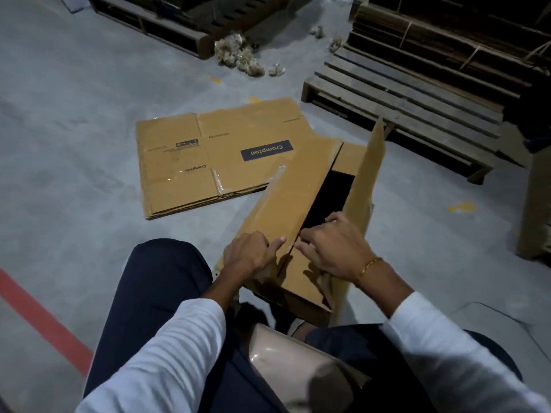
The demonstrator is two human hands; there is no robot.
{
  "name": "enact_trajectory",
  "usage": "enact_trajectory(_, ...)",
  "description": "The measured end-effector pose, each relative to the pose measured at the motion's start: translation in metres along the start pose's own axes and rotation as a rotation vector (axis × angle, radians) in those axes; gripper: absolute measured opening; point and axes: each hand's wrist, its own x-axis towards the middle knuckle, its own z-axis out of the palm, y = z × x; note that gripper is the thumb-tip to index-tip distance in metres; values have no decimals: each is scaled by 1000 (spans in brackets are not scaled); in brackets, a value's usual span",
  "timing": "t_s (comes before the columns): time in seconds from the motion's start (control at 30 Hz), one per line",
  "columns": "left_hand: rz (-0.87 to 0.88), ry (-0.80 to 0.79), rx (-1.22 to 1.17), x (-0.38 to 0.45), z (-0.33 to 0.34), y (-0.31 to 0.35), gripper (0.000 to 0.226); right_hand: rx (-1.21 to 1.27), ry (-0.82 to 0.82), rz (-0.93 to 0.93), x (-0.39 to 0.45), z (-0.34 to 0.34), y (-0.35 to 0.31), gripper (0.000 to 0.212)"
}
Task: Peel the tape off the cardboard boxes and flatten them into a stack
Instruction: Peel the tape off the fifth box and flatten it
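Observation:
An opened cardboard box stands tilted in front of my knees, one long flap down and the other flap raised, with its dark inside showing between them. My left hand presses on the near end of the lowered flap, thumb stretched toward the seam. My right hand sits at the seam with fingers curled, pinching at the flap's edge; what it pinches is too small to make out. A stack of flattened boxes printed "Crompton" lies on the floor behind, with clear tape strips still on it.
Wooden pallets lie at the right back, bundled cardboard stacked on them. More pallets are at the top left. Crumpled tape wads lie between them. A cardboard piece stands at the right edge. A red line crosses the concrete floor.

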Motion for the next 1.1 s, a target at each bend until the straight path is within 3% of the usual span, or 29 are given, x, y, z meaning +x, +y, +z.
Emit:
enact_trajectory(0.1,7,-139,237,-7,2,10,82,-34,-145,131,-31,-22,20,38)
enact_trajectory(0.27,125,-154,684,-14,22,24,90,30,-436,340,-70,4,44,32)
enact_trajectory(0.43,122,-44,733,-11,37,27,52,106,-449,485,-89,47,55,38)
enact_trajectory(0.53,148,35,710,-7,25,28,41,129,-420,547,-88,61,53,42)
enact_trajectory(0.63,162,77,604,-4,-7,24,40,101,-381,564,-80,66,49,50)
enact_trajectory(0.73,140,15,400,5,-48,2,43,156,-370,541,-69,75,50,60)
enact_trajectory(0.83,129,-82,55,15,-81,-24,43,305,-356,527,-61,86,50,72)
enact_trajectory(0.93,81,-55,-338,17,-98,-36,34,441,-297,601,-58,94,56,70)
enact_trajectory(1.03,83,-27,-502,16,-98,-36,37,621,-25,712,-63,92,63,50)
enact_trajectory(1.1,71,-7,-531,17,-96,-33,39,920,214,733,-69,69,63,40)
